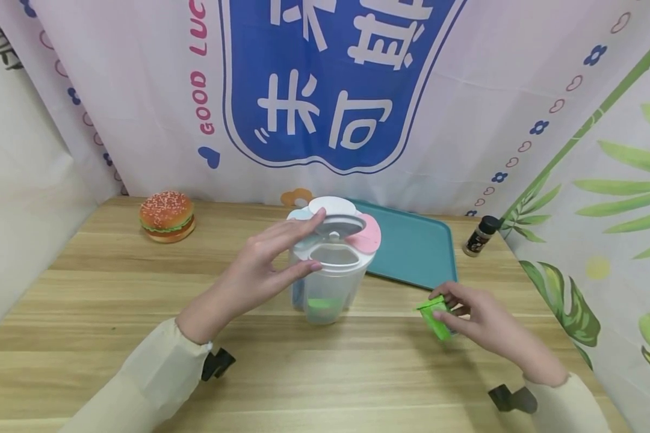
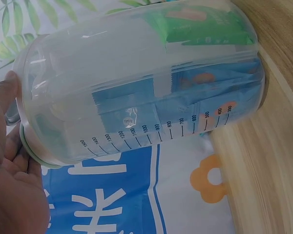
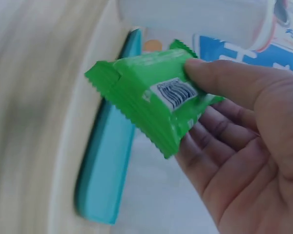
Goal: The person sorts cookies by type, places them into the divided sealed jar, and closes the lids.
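A clear storage container (image 1: 330,294) stands upright, its top divided into white, pink and pale blue lids. The front flap (image 1: 340,225) is raised above an opening. My left hand (image 1: 249,270) is at the top, fingers spread, index fingertip by the flap and thumb at the front rim. Inside the container, a green packet (image 2: 205,27) lies at the bottom of one compartment and blue packets (image 2: 132,105) fill another. My right hand (image 1: 482,319) pinches a small green snack packet (image 3: 151,92) between thumb and fingers, above the table to the container's right. A barcode shows on it.
A teal tray (image 1: 411,246) lies behind and right of the container. A black-capped seasoning bottle (image 1: 481,236) stands at the back right. The toy hamburger (image 1: 167,216) sits at the back left. Printed cloth (image 1: 157,120) hangs along the table's back edge.
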Tool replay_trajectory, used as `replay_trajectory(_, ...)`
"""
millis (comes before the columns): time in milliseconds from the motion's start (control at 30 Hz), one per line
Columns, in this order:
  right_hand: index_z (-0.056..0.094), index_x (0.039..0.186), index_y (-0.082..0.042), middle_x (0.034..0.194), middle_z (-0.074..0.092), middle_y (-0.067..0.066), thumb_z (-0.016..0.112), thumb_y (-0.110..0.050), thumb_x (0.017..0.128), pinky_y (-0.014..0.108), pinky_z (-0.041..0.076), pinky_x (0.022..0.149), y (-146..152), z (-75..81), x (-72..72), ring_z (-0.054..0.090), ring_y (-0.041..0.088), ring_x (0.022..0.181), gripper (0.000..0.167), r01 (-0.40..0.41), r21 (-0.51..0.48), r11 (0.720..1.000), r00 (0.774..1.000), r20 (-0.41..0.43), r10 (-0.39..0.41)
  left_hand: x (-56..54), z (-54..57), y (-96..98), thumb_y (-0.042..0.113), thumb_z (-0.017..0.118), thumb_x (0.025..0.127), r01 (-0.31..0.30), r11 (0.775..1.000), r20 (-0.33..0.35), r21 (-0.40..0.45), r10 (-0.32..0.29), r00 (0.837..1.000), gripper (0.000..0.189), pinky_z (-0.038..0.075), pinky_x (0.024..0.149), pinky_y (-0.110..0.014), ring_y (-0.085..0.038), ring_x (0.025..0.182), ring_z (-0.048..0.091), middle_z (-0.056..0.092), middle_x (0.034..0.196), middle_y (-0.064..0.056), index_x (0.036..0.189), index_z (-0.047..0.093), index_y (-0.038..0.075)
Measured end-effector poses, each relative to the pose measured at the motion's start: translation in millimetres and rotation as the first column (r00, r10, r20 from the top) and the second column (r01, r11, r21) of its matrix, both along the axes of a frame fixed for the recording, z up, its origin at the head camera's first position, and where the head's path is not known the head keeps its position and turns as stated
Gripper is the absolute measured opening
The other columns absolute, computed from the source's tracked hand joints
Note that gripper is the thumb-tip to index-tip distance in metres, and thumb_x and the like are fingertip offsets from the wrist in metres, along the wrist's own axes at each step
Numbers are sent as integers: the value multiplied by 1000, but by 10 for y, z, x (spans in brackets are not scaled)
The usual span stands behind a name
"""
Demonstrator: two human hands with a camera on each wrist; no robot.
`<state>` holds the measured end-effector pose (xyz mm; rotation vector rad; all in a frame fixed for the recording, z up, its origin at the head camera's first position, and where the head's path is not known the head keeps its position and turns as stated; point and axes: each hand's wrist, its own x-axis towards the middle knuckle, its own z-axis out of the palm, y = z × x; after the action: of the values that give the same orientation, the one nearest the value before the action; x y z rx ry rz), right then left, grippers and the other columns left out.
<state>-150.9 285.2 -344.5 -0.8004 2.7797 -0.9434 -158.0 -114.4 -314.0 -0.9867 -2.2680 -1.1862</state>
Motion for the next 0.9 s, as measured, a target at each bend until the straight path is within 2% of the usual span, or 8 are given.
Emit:
replay_trajectory(167, 67, 115, -5, 101, 72, 3, 73, -1, 96, 21, 65, 72, -94, 173, 21, 69, -2, 88, 20, -13, -151, 988, 997, -78, 1, 6, 13, 9, 12, 84, 88, -1, 1000, 5, 2, 1, 1000, 74, 50, 119, -47, -28, 142, 59, 61, 153, -7, 155, 52, 12)
replay_trajectory(233, 67, 113, -3, 103, 72, -1, 72, 6, 93, 20, 65, 71, -136, 246, 6, 71, -2, 88, 22, -44, -227, 973, 989, -146, 10, 7, 16, 9, 12, 84, 88, -3, 1000, 7, 0, 3, 1000, 74, 50, 119, -47, -28, 142, 59, 61, 153, -7, 155, 52, 12)
replay_trajectory(333, 67, 111, -1, 105, 70, -11, 72, 13, 90, 19, 64, 67, -194, 404, -9, 73, -1, 86, 26, -58, -282, 958, 974, -227, -8, 11, 17, 6, 12, 84, 88, -4, 1000, 13, -3, 4, 1000, 73, 50, 119, -47, -28, 143, 58, 60, 154, -6, 154, 52, 12)
replay_trajectory(400, 66, 109, 0, 107, 68, -18, 72, 16, 88, 17, 64, 70, -230, 514, -17, 74, -2, 87, 27, -75, -307, 949, 963, -269, -11, 15, 19, 5, 12, 84, 88, -5, 1000, 15, -4, 5, 1000, 73, 50, 119, -47, -27, 143, 58, 60, 154, -6, 154, 52, 13)
replay_trajectory(467, 66, 110, 2, 107, 68, -16, 72, 17, 88, 16, 63, 74, -274, 615, -22, 74, -1, 87, 27, -98, -335, 937, 956, -294, -6, 16, 15, 7, 12, 84, 88, -5, 1000, 17, -3, 6, 1000, 73, 50, 119, -46, -27, 143, 58, 60, 154, -6, 154, 52, 13)
replay_trajectory(533, 65, 109, 7, 106, 71, -14, 71, 20, 87, 16, 64, 80, -332, 693, -41, 74, 0, 87, 26, -148, -397, 906, 945, -327, 11, 13, 14, 10, 11, 84, 88, -4, 1000, 16, -1, 4, 1000, 73, 50, 119, -46, -27, 143, 58, 60, 154, -6, 154, 52, 12)
replay_trajectory(667, 65, 109, 13, 102, 76, -7, 69, 20, 88, 15, 63, 76, -487, 857, -74, 74, 4, 82, 23, -181, -507, 843, 938, -347, -7, 12, 15, 13, 11, 84, 88, -4, 1000, 18, 1, 4, 1000, 73, 51, 118, -46, -27, 142, 59, 61, 153, -7, 154, 52, 12)
replay_trajectory(900, 66, 108, 16, 103, 77, -3, 69, 21, 87, 17, 64, 79, -835, 1134, -130, 74, 6, 84, 21, -176, -576, 798, 924, -377, -68, 11, 18, 14, 11, 85, 88, -15, 1000, 21, -3, 15, 1000, 74, 52, 117, -46, -27, 142, 59, 62, 152, -7, 154, 52, 13)
